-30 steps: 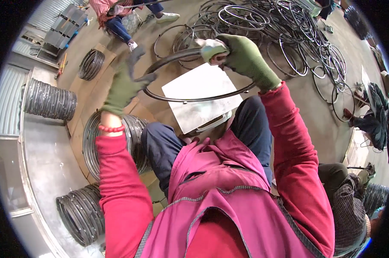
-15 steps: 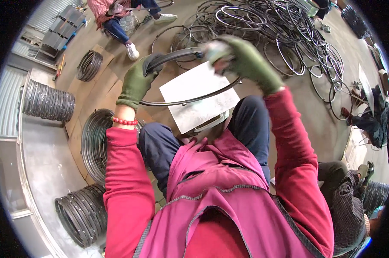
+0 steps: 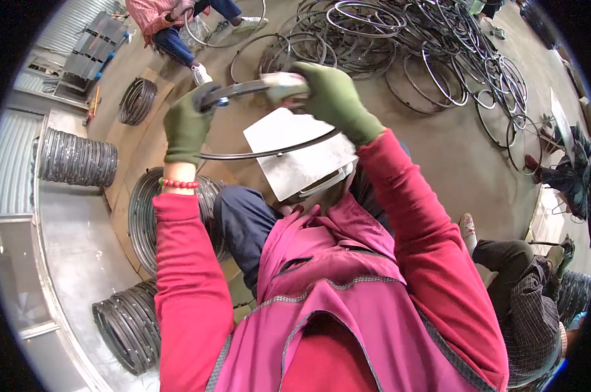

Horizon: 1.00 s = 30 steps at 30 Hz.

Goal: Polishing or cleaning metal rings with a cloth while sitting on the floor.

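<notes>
In front of me I hold a dark metal ring, its flat band tilted above a white board. My left hand, in a green and grey work glove, is closed around the ring's left side. My right hand, gloved the same way, is closed on a whitish cloth laid over the ring's far edge. The cloth and those fingertips are blurred by motion. A small blue spot shows on the ring beside my left fingers. The white board lies just beyond my knees.
A tangled heap of dark rings covers the floor ahead. Stacked rings stand by my left leg, with more stacks along the left. A co-worker at far left handles a ring; another person sits close on the right.
My right hand and the cloth have slid left along the ring toward my left hand. My left hand has shifted slightly left. The far-left co-worker's ring has come up more into view.
</notes>
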Available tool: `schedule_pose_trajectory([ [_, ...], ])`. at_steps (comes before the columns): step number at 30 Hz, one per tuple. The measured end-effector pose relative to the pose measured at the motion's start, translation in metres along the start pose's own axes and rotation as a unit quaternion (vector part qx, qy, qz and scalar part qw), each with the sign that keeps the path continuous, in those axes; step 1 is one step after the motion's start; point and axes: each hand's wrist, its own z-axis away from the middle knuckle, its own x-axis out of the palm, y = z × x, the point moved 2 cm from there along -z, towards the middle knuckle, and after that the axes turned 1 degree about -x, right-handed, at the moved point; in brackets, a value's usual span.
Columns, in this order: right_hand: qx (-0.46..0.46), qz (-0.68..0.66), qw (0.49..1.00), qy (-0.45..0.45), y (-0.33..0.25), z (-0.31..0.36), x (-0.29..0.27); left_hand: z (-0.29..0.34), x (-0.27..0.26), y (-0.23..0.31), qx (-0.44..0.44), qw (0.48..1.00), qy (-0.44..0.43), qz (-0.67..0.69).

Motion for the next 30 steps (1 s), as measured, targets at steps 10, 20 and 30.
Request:
schedule_pose_trajectory([
  [10,-0.046,0.01,0.996,0.077,0.031,0.012,0.01,0.005,-0.006,0.003,-0.007,1.0,-0.012,-0.011],
  [20,-0.09,-0.054,0.99,0.096,-0.009,-0.009,0.014,0.014,-0.014,-0.023,-0.055,0.998,0.004,0.023],
  [30,0.035,-0.339,0.939,0.043,0.044,0.041,0.066,0.045,-0.023,-0.069,-0.053,0.981,0.088,0.167],
])
